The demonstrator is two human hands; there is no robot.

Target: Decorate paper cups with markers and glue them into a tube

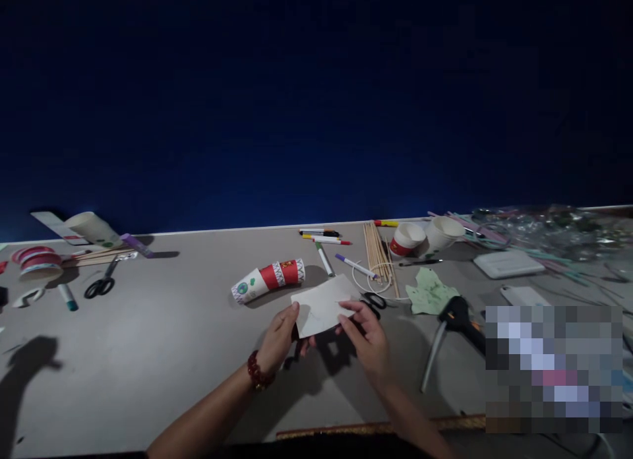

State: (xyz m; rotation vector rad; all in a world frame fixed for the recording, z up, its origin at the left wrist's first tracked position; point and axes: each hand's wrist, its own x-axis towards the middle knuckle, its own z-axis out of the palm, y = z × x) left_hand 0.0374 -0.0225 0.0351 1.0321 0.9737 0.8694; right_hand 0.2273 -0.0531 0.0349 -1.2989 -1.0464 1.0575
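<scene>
Both hands hold a small white sheet of paper (324, 305) just above the grey table (163, 340). My left hand (279, 337), with a red bead bracelet at the wrist, pinches the sheet's left edge. My right hand (366, 335) grips its right edge with fingers curled. Just beyond the paper lies a row of nested paper cups (268, 280) on their side, red and white with green marks. Black scissors (374, 300) lie right by my right hand's fingers.
Markers (324, 237), wooden skewers (378, 256), two upright paper cups (424, 237) and a green paper cut-out (430, 293) lie behind. A black glue gun (452, 327) lies to the right. Tape rolls (37, 261), other scissors (101, 284) and a cup (93, 229) sit far left.
</scene>
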